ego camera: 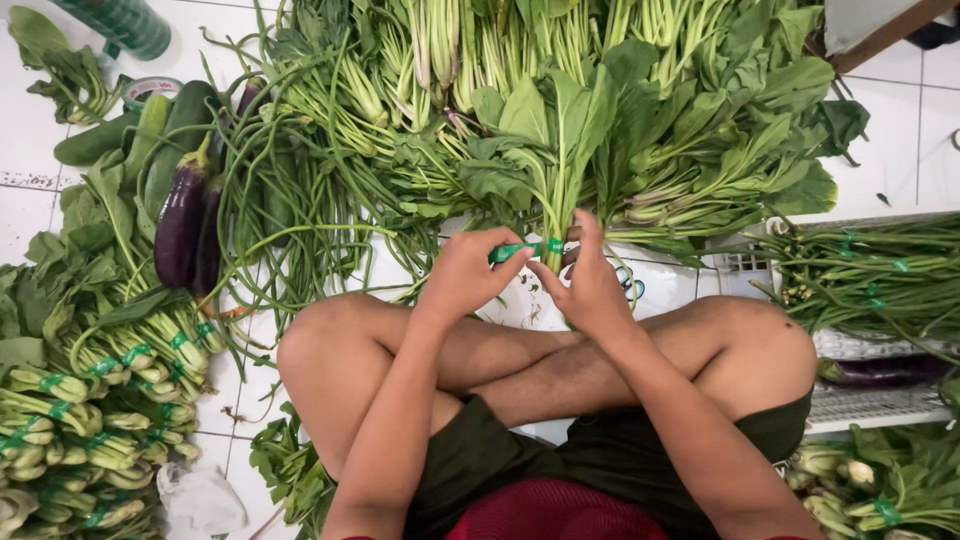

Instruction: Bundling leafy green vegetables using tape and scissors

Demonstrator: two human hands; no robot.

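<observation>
In the head view we sit cross-legged on a white tiled floor [900, 130] and look down at our two hands. Our left hand [465, 272] pinches the free end of a green tape [518, 250] between thumb and fingers, so these fingers are closed on the tape. Our right hand [590, 285] is closed around the stems of a bunch of leafy greens [555, 140], with the thumb and the forefinger pressed on the place where the tape goes around the stems. The bunch stands just in front of our knees, its leaves pointing away from us, and it touches the big loose pile of greens [700, 110] behind it.

To the left we see long beans [270, 190] lying beside two purple eggplants [182, 225] and some cucumbers [95, 140]. A roll of tape [148, 90] lies near the cucumbers. Lower on the left, tied bundles of greens [90, 400] are stacked together. On the right, a white crate [870, 400] carries bundles of long stems [870, 275] that are also tied with green tape.
</observation>
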